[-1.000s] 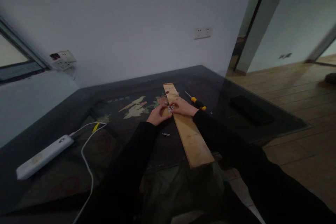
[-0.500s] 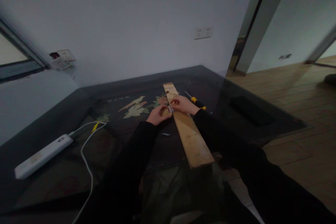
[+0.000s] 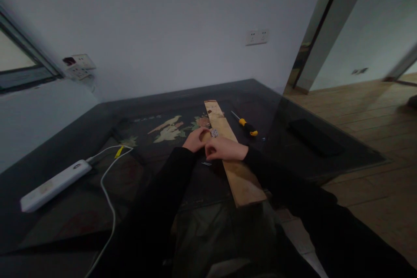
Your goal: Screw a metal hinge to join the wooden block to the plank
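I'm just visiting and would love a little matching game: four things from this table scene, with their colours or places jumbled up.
Things:
1. Screwdriver
2. Wooden board
3. Bar-shaped device
4. Tag

Colours or places:
A. White, on the left part of the table
B. Partly hidden by the right hand
C. Yellow, on a pale cable
D. Black and yellow handle, lying right of the board

Right pairs: 1-D, 2-B, 3-A, 4-C
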{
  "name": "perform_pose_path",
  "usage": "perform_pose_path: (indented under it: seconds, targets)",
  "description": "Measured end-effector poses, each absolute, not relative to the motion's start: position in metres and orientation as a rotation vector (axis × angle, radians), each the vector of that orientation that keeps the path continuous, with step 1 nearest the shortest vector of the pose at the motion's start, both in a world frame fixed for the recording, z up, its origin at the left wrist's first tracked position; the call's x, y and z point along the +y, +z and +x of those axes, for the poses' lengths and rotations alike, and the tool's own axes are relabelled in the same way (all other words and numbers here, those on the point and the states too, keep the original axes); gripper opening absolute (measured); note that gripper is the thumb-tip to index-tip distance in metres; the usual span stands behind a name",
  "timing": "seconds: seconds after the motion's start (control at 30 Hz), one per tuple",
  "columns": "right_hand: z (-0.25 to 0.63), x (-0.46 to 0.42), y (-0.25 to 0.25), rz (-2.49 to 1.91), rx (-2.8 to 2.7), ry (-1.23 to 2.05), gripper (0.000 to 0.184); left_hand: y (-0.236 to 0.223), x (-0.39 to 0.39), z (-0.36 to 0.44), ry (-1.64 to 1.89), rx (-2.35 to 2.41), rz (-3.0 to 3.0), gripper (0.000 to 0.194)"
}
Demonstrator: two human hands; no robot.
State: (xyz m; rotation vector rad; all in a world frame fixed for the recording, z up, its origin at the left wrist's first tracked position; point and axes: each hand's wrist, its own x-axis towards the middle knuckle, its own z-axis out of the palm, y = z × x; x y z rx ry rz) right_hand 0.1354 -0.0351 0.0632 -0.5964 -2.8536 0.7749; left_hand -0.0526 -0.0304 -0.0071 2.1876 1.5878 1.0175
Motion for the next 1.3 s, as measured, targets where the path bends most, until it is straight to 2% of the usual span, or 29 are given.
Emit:
perform_pose_path:
  seconds: [0.23,0.37,0.63,0.8,1.13,1.3]
  targets:
    - [0.133,-0.050,0.051,-0.460,-2.969,0.536,0.017,-0.007,-0.030,-0.051,1.024,1.613,2.198,0.042]
    - [0.134,-0.049,0.046,-0.475,-3.040,0.306,0.017,-0.007,-0.031,-0.050,1.029,1.617,2.206,0.040]
    - [0.131,-0.055,0.043,-0.610,-3.062,0.167,0.007,-0.007,-0.031,-0.050,1.031,1.612,2.209,0.043]
    - [0.130,-0.058,0.042,-0.637,-3.032,0.065,0.010,-0.006,-0.031,-0.049,1.025,1.619,2.209,0.043]
    - [0.132,-0.056,0.050,-0.717,-2.965,0.242,0.012,-0.008,-0.029,-0.052,1.047,1.607,2.204,0.041]
    - [0.135,-0.044,0.056,-0.740,-2.687,0.508,0.006,-0.008,-0.029,-0.054,1.020,1.578,2.211,0.042]
